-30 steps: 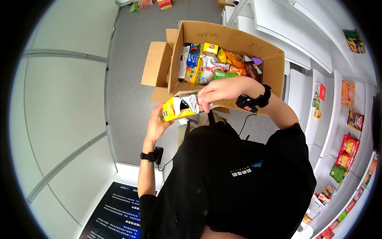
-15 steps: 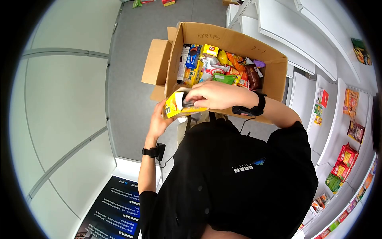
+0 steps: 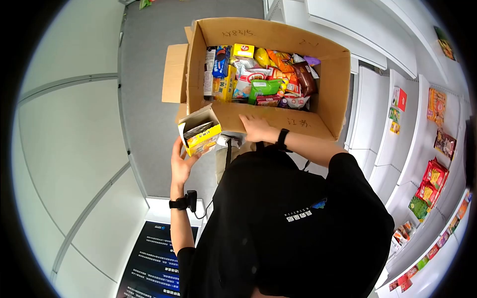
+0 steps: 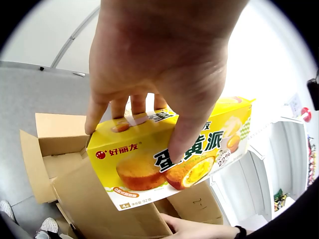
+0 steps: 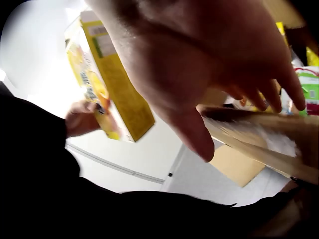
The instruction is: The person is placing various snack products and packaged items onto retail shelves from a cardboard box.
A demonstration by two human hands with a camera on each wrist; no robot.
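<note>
The left hand [image 3: 181, 166] grips a yellow snack box [image 3: 202, 140] by its lower end, beside the near left corner of a large cardboard box [image 3: 278, 116]. The box's top is open and dark packets show inside. In the left wrist view the thumb of the left hand [image 4: 159, 64] lies on the printed face of the yellow box [image 4: 142, 172], fingers on the other side. The right hand [image 3: 257, 129] rests on the near wall of the cardboard box, holding nothing; in the right wrist view the right hand [image 5: 199, 64] has its fingers extended over the edge.
The cardboard box holds several snack packs, among them a green bag [image 3: 265, 89], a brown bag [image 3: 305, 78] and a blue pack [image 3: 221, 62]. White shelves [image 3: 367, 109] with a few packages stand at the right. A white wall [image 3: 74, 129] is at the left.
The right hand has left the inside of the yellow box and moved right to the cardboard wall. The yellow box has shifted left and tilted, its opening now turned up.
</note>
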